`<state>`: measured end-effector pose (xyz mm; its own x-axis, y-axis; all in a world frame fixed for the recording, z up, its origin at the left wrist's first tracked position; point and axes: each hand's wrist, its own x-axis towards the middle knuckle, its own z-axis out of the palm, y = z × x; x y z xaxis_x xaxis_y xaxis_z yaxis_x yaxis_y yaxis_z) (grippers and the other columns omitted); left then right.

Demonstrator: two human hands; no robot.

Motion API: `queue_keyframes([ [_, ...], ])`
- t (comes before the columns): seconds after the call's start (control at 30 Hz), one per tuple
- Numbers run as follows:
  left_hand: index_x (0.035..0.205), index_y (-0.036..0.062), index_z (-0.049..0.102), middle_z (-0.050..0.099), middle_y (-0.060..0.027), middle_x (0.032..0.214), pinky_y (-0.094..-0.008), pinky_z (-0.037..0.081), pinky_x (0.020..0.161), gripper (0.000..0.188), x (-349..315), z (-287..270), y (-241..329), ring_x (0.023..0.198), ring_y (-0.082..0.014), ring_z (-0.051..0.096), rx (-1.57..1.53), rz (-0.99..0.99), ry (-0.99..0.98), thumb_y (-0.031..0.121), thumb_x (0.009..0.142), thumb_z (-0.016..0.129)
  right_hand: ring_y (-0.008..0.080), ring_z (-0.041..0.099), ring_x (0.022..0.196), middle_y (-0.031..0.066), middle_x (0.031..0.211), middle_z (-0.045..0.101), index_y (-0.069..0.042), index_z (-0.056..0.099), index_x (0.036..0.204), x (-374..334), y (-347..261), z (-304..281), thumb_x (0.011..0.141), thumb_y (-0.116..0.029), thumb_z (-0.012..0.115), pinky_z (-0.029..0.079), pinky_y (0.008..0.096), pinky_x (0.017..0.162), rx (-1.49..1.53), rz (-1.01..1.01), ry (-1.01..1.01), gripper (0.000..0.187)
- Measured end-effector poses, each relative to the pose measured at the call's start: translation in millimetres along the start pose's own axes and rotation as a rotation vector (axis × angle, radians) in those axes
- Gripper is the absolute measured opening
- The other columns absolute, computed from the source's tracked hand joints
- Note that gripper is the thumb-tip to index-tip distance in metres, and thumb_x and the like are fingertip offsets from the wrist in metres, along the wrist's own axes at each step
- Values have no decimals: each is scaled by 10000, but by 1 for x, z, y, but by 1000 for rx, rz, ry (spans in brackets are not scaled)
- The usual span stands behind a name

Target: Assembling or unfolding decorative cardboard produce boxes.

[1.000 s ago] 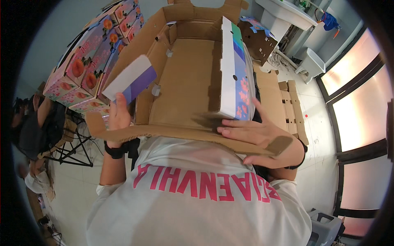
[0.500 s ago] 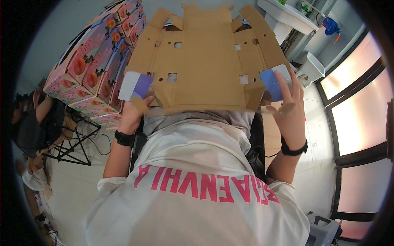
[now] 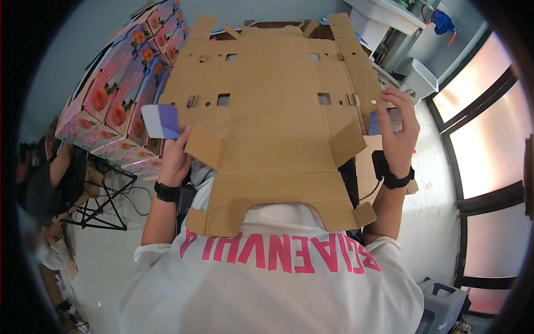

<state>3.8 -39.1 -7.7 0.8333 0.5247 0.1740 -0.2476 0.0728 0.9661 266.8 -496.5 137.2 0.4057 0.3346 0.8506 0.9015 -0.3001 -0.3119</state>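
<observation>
Where the brown cardboard sheet (image 3: pixel 272 106) spreads out in front of us, its near edge, cut in a broad curve, reaches over our white shirt (image 3: pixel 267 295) with its pink lettering. The surface of the sheet is plain and matt, scored with straight creases and pierced by square cut-outs and small round holes; two flaps toward its near end slant away from the main panel. At its left edge our left hand (image 3: pixel 175 162) has its thumb up by a white-and-purple tab (image 3: pixel 160 121), the other fingers mostly out of sight, so we cannot tell whether it grips. At its right edge our right hand (image 3: pixel 397 133) is loosely wide, fingers bent and thumb apart; whether the fingertips touch the border we cannot tell. What bears the sheet is mostly hidden beneath it, though another piece of cardboard (image 3: pixel 365 172) shows below its right side. Left of the sheet we see a stack of pink boxes (image 3: pixel 114 103) printed with fruit, and nearer to us on that side a black folding frame (image 3: pixel 105 206) on the pale tiled floor (image 3: pixel 105 261). Beyond its far edge rises a grey-blue wall (image 3: pixel 222 8); past its far right corner are a white basin (image 3: pixel 384 16) and a white plastic stool (image 3: pixel 421 80). Farther right of it, frosted panes (image 3: pixel 492 158) glow in dark frames.
</observation>
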Motion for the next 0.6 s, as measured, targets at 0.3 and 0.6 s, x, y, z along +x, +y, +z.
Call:
queue_keyframes([
  [0.3,1556,35,464,633,-107,1477,-384,557,1100,480,3,6,9,1333,-224,650,-194,18,74,143,1123,642,300,717,823,110,841,758,-10,783,911,5,-28,-51,905,-95,812,561,398,831,-274,170,-309,91],
  [0.6,1498,-16,520,663,-100,1443,-361,583,1061,400,18,24,47,1302,-223,675,-230,108,86,122,1133,609,300,750,813,115,883,795,-61,830,1031,-31,-29,-82,870,-146,823,576,374,747,341,-72,-885,182],
])
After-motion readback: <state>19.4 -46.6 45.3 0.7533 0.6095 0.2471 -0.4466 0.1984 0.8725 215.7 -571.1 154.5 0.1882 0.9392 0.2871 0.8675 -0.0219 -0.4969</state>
